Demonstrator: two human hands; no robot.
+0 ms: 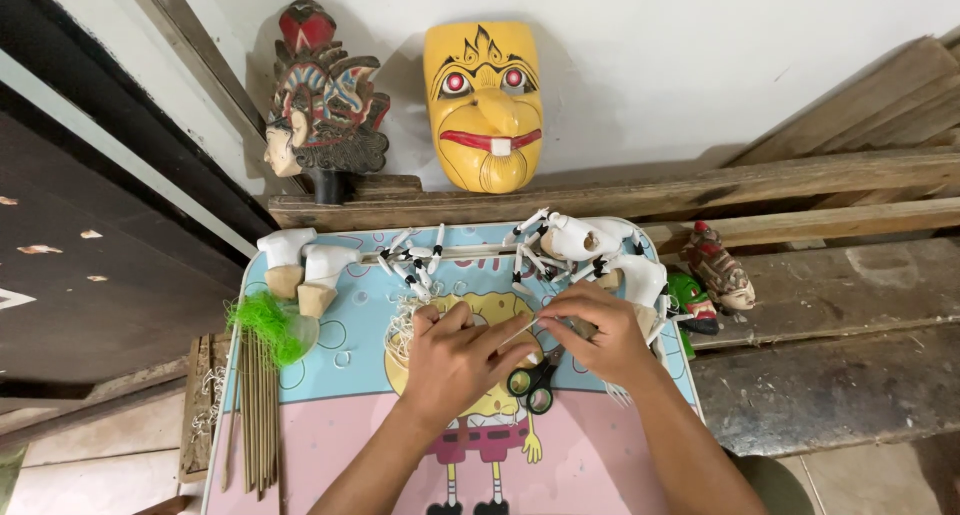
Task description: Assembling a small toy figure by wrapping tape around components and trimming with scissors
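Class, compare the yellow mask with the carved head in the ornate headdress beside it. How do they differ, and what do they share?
The yellow mask faces straight out; the carved head is turned in profile toward the left. The mask is plain yellow with red eyes and lips; the head has a pale face under a many-coloured, red-topped headdress. The mask is a flat face only; the head stands on a dark neck. Both rest on the wooden ledge against the white wall.

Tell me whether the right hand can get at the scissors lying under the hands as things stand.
Probably yes. The scissors lie on the tray just below the right hand, handles uncovered. But its fingers pinch a thin white strand with the left hand, so it would have to let go first.
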